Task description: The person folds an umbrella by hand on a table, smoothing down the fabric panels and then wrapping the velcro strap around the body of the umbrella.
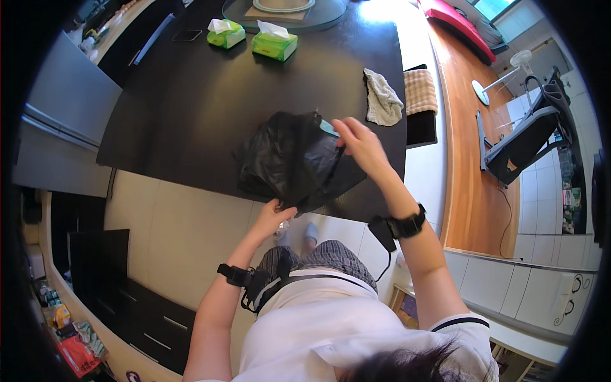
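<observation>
A crumpled black bag point(286, 156) of thin, shiny material lies at the near edge of the dark table, its lower part hanging over that edge. My left hand point(272, 219) pinches the bag's near bottom corner. Something small, clear or silvery shows just under those fingers, too small to name. At the bag's upper right, my right hand point(358, 140) is closed, thumb and fingers together, on a flat teal piece point(328, 128) that rests against the black material. The kind of this piece cannot be made out.
On the dark table point(191, 121) stand two green tissue packs point(273, 46), with a glass turntable point(286, 16) behind. A grey cloth point(383, 99) lies at the right edge. Beyond it a checked towel point(421, 92) covers a seat. A fridge point(70, 95) stands left.
</observation>
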### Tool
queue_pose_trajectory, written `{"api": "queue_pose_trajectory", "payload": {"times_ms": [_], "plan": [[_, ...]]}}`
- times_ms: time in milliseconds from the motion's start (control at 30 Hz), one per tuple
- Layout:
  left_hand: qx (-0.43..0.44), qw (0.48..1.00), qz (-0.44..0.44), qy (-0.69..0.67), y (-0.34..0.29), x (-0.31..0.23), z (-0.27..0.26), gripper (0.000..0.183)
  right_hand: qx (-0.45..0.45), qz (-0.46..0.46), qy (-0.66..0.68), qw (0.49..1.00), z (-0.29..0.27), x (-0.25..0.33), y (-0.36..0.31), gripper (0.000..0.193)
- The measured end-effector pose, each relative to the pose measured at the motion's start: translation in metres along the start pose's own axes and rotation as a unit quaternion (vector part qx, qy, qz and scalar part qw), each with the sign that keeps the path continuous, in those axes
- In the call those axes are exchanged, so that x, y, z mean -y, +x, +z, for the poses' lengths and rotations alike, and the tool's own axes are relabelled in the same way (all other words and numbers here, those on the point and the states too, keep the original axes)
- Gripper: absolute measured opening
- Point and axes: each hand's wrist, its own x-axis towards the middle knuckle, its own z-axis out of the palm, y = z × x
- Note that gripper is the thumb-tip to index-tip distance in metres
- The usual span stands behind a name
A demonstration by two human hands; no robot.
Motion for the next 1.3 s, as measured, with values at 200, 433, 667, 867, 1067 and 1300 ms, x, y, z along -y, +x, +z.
{"api": "queue_pose_trajectory", "payload": {"times_ms": [200,433,667,867,1067,1300], "plan": [[0.061,0.994,-0.025,-0.082,-0.015,-0.030,-0.009,0.024,0.234,0.145,0.110,0.955,-0.024,-0.033,-0.081,0.049],[0.150,0.973,0.054,-0.168,-0.029,-0.066,0.016,0.025,0.256,0.173,0.320,0.896,0.037,-0.030,-0.111,0.061],[0.114,0.983,0.077,-0.124,-0.020,-0.056,0.022,0.026,0.136,0.133,0.392,0.900,0.061,-0.014,-0.102,0.044],[0.089,0.984,-0.048,-0.147,-0.011,-0.028,0.019,0.033,0.142,0.171,0.372,0.901,0.096,-0.044,-0.090,0.034],[0.133,0.908,-0.110,-0.381,0.001,0.018,0.016,0.035,0.228,0.156,0.193,0.942,0.100,-0.051,-0.085,0.049],[0.107,0.909,-0.154,-0.373,0.012,0.026,0.017,0.033,0.022,-0.121,-0.161,0.979,0.020,0.039,-0.027,0.044]]}}
